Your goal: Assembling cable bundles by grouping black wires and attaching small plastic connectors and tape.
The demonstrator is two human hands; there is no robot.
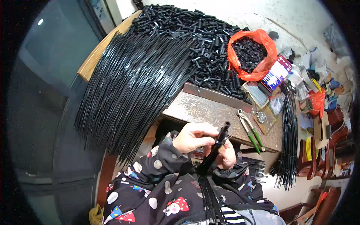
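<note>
In front of my lap, my right hand is closed around a slim black tubular piece held nearly upright. My left hand comes in from the other side, thumb and forefinger pinched together against that piece. Whether a small part sits between these fingertips I cannot make out. Below the hands, a bundle of thin black rods runs down over my lap; whether it joins the tubular piece is hidden.
A wide spread of black rods overhangs the table's left edge. Behind lie heaped black tubes and a red bag of small black parts. Green-handled pincers, a phone and another rod bundle lie right.
</note>
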